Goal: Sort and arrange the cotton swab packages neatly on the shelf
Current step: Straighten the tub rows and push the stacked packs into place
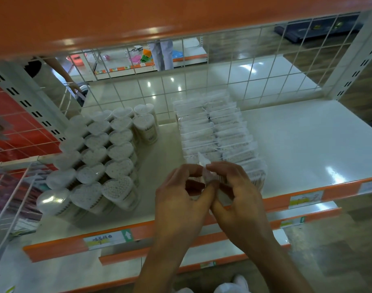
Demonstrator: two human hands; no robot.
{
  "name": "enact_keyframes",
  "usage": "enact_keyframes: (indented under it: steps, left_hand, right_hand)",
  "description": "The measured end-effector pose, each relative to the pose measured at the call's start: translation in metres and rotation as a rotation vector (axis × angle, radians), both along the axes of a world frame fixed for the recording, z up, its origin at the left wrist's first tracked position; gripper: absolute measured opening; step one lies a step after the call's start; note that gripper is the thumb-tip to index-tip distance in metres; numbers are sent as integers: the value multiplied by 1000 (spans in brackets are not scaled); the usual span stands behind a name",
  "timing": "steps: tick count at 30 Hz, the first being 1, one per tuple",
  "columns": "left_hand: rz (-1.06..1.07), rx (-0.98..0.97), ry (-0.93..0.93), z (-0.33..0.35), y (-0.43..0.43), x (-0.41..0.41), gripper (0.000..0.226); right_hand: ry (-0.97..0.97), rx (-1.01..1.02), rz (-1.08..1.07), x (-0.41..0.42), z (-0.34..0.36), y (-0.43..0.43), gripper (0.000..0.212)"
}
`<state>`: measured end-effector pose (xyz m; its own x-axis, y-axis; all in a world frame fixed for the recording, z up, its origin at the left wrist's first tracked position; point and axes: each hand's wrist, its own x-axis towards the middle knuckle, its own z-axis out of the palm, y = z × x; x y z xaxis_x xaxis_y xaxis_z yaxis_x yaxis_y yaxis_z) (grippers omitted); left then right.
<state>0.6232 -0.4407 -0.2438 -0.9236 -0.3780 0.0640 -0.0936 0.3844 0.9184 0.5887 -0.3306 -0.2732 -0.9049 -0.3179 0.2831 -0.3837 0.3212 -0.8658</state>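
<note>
On the white shelf [303, 144] two rows of clear plastic bags of cotton swabs [214, 132] stand upright, running from the wire back panel to the front. My left hand [181, 195] and my right hand [240, 195] meet at the front end of the rows, both pinching the frontmost swab bag [204, 168] by its clear top flap. To the left stand several heart-shaped and round clear tubs of cotton swabs [100, 157], packed in rows.
An orange shelf [138, 20] hangs overhead. A white wire grid [244, 66] closes the back. An orange price rail [286, 199] runs along the front edge, with lower shelves beneath. A wire divider [16, 187] stands at left. Another person's arm [62, 75] shows beyond the grid.
</note>
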Motion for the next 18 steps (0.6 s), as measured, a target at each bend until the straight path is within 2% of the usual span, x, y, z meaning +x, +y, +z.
enact_keyframes:
  steps: [4,9,11,15,18]
  left_hand:
    - [-62,34,63,0,-1,-1,17]
    - [13,-186,107,-16,-12,-7,29]
    - [30,-161,92,-20,-16,-8,41]
    - [-72,-31,49,-16,-15,-7,57]
    - [-74,-79,57,-18,-17,-8,52]
  right_hand:
    - [-25,-39,-9,-3,2,0,40]
    - [-71,-129,-41,-9,1,3,54]
    - [-106,-176,-39,-13,1,5,50]
    - [-93,-163,-22,-18,2,7,49]
    - [-48,-93,-16,-21,1,7,48]
